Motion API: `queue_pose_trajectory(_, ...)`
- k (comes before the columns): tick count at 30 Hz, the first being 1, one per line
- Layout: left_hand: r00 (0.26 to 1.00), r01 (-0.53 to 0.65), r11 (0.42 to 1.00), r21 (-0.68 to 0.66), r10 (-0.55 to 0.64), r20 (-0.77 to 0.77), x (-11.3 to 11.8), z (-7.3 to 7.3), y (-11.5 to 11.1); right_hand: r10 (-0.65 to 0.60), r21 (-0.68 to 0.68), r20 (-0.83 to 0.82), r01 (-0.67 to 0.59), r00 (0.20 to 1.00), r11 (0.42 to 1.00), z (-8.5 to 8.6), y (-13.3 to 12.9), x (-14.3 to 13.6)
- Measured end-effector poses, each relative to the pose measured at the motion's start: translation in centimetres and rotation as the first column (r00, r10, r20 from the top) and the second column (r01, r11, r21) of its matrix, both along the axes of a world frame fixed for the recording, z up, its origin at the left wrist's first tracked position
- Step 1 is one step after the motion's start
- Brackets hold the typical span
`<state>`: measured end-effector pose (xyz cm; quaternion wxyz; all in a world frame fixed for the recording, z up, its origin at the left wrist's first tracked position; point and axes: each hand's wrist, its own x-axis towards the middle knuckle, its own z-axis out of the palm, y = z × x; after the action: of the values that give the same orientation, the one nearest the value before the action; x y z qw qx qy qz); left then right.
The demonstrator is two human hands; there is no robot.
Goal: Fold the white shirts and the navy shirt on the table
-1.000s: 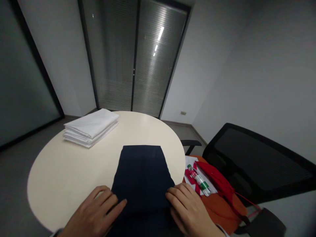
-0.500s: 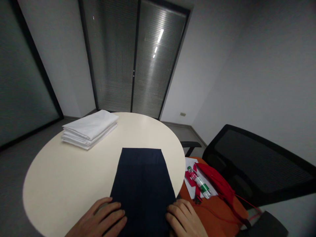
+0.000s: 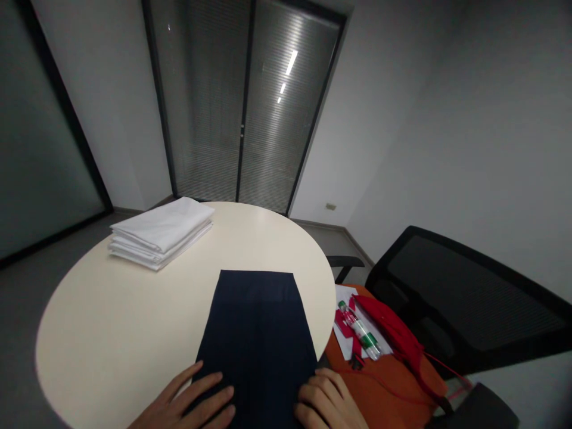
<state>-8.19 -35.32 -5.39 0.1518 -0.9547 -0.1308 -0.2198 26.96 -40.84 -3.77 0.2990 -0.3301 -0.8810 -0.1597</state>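
A dark navy piece of cloth [image 3: 257,333] lies smooth on the round cream table, its far edge straight and its near end below the view. My left hand [image 3: 192,399] rests on its left edge with the fingers spread, their tips on the fabric. On the opposite edge, my right hand [image 3: 328,399] has its fingers bent and close together over the fabric; its thumb is hidden. Farther back on the left stands a stack of folded white cloth [image 3: 163,229], touched by neither hand.
The round table [image 3: 111,328] has its rim close on my right. Beyond it stands a chair with a black mesh back [image 3: 469,292] and an orange seat [image 3: 379,387]. On the seat lie a plastic bottle [image 3: 360,330], white paper and a red bag [image 3: 393,328].
My left fingers have spread farther apart and shifted slightly right. My right hand has moved a little left, its fingers more bent. The cloth's far edge sits slightly lower in view.
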Motion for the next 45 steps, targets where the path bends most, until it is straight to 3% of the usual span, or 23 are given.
queue_pose_trajectory(4,1.0,-0.01,0.992,-0.13,0.011,0.012,-0.1,0.5,-0.1,-0.035,-0.277,0.067,0.052,0.997,0.959,4.4,1.5,-0.8)
queue_pose_trajectory(7,0.996,-0.087,0.95,-0.299,0.075,-0.05,0.0,1.2,0.3,-0.145,-0.512,0.128,0.19,0.981,0.838,6.5,5.3,-2.2)
queue_pose_trajectory(10,0.977,-0.209,0.887,-0.412,0.173,-0.124,0.2,1.9,1.6,-0.143,-0.659,0.2,0.241,0.969,0.713,5.5,10.9,-3.7)
queue_pose_trajectory(12,0.965,-0.263,0.852,-0.452,0.224,-0.138,0.1,2.4,2.9,-0.144,-0.682,0.245,0.276,0.959,0.677,3.9,14.6,-4.5)
queue_pose_trajectory(15,0.959,-0.283,0.812,-0.51,0.253,-0.129,-0.4,3.5,5.1,-0.148,-0.656,0.263,0.289,0.953,0.698,2.2,18.7,-5.2)
queue_pose_trajectory(18,0.958,-0.283,0.788,-0.547,0.255,-0.128,-0.2,5.3,6.9,-0.142,-0.638,0.246,0.27,0.959,0.721,1.5,21.1,-5.7)
queue_pose_trajectory(23,0.969,-0.246,0.809,-0.534,0.224,-0.107,4.1,8.0,8.7,-0.143,-0.607,0.199,0.236,0.97,0.759,0.9,23.1,-6.5)
queue_pose_trajectory(25,0.98,-0.195,0.815,-0.545,0.139,-0.143,6.2,7.8,8.8,-0.172,-0.586,0.165,0.237,0.971,0.775,0.8,23.5,-6.5)
queue_pose_trajectory(28,0.98,-0.149,0.82,-0.553,0.048,-0.192,7.9,6.2,8.6,-0.254,-0.54,0.103,0.269,0.962,0.798,1.1,23.5,-6.3)
queue_pose_trajectory(31,0.984,-0.131,0.829,-0.544,0.042,-0.174,8.0,4.6,8.3,-0.322,-0.495,0.056,0.306,0.945,0.813,1.8,23.6,-6.0)
queue_pose_trajectory(34,0.985,-0.133,0.827,-0.547,0.049,-0.165,7.7,4.0,8.2,-0.32,-0.489,0.061,0.308,0.945,0.816,2.6,24.6,-5.8)
queue_pose_trajectory(39,0.991,-0.104,0.808,-0.58,0.031,-0.133,7.6,4.5,8.3,-0.303,-0.567,0.131,0.322,0.944,0.758,3.5,29.6,-4.9)
queue_pose_trajectory(45,0.987,-0.099,0.754,-0.649,-0.005,-0.158,7.2,6.3,8.3,-0.221,-0.72,0.255,0.337,0.942,0.606,4.1,36.4,-3.8)
